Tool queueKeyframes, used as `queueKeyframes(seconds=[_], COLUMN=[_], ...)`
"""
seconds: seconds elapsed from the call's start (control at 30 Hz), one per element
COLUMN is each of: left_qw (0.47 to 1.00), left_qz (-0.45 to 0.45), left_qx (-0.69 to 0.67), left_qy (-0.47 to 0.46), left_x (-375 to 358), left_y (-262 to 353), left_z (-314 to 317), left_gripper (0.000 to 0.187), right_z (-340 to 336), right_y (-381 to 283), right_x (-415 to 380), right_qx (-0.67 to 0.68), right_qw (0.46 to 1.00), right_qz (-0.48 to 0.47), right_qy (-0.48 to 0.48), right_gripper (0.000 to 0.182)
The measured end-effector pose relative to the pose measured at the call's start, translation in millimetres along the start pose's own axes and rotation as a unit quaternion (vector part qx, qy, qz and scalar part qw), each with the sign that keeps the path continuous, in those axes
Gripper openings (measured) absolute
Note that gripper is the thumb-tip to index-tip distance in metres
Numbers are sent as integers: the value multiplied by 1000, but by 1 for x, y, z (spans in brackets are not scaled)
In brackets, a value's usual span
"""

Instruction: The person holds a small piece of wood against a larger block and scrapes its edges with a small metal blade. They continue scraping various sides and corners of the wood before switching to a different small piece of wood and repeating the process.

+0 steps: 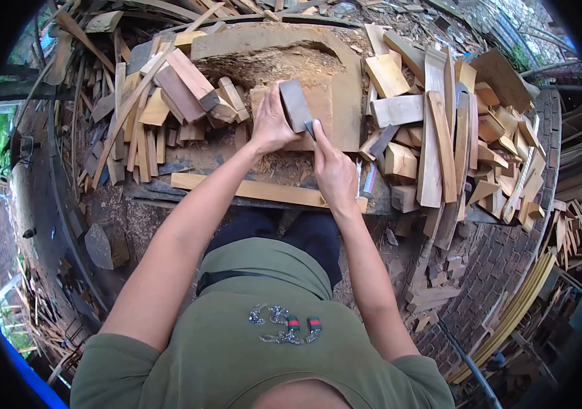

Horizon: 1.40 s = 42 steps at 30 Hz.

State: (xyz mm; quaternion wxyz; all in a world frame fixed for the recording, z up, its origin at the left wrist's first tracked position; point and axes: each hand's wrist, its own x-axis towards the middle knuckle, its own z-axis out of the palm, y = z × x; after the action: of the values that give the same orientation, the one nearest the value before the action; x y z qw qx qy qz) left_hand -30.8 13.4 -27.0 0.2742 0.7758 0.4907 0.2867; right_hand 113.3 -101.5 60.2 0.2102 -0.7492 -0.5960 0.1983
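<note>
A dark grey-brown block [295, 104] stands tilted over the worn wooden work surface [347, 102]. My left hand [274, 126] grips the block along its left side, fingers wrapped at its edge. My right hand [334, 167] is closed around a small dark piece [310, 128], which touches or nearly touches the block's lower right corner. What this piece is I cannot make out. Beneath the block lies a lighter flat board [321, 102].
Wood blocks [185, 85] are piled on the left, and more blocks and long strips [434, 129] on the right. A long wooden strip [257, 191] lies along the near edge. Wood shavings [291, 168] are scattered near my hands.
</note>
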Motion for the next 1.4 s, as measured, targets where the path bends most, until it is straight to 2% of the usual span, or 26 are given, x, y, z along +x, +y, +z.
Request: queueKeyframes(seconds=[0.03, 0.2, 0.3, 0.37, 0.43, 0.47, 0.57, 0.63, 0.7, 0.9, 0.97, 1.0, 1.17, 1.23, 1.4], left_qw=[1000, 1000, 999, 1000, 1000, 1000, 1000, 999, 1000, 1000, 999, 1000, 999, 999, 999], left_qz=[-1, -7, -20, 13, 5, 0, 0, 24, -8, -11, -11, -10, -46, -36, -33], left_qx=[4, 5, -16, -5, 5, 14, 8, 18, -12, -3, 25, 9, 17, 12, 20], left_qy=[2, -13, -23, 18, 17, 14, 19, 35, -4, 12, 21, 9, -2, 5, -3], left_x=[2, -4, 2, -1, 1, -1, 0, 0, 0, -1, 0, 0, 2, -2, 4], left_y=[0, 4, 9, 5, 3, 4, 3, 5, 6, 4, 3, 4, 8, 5, 5], left_z=[-2, 0, -7, -2, -2, 0, 2, -2, -4, 2, 2, 0, -2, 2, -6], left_gripper=[135, 134, 131, 127, 126, 125, 123, 123, 128, 132, 133, 133, 133, 133, 134], right_z=[1, 7, -3, -9, -14, -5, 0, -1, -7, -15, -6, -3, -6, -13, 0], right_y=[3, -3, -6, -6, -7, -2, -11, -6, 2, 1, 5, 3, 3, 1, 11], right_x=[-2, 44, 33, 19, 15, 25, 56, 45, 23, 23, 20, 16, 31, 32, 14], right_qx=[41, 45, 35, 38, 40, 58, 39, 41, 66, 56, 87, 111, 146, 131, 177], right_qw=[999, 999, 999, 998, 995, 997, 998, 998, 995, 994, 992, 993, 988, 987, 983], right_qz=[8, -1, 0, 10, 53, 12, 22, 13, 26, 45, 53, 29, 29, 45, 29], right_qy=[-2, -10, -35, -42, -77, -42, -41, -37, -64, -86, -72, -38, -49, -81, -49], right_gripper=[38, 40, 41, 42, 42, 41, 40, 39, 39, 40, 41, 38, 38, 38, 39])
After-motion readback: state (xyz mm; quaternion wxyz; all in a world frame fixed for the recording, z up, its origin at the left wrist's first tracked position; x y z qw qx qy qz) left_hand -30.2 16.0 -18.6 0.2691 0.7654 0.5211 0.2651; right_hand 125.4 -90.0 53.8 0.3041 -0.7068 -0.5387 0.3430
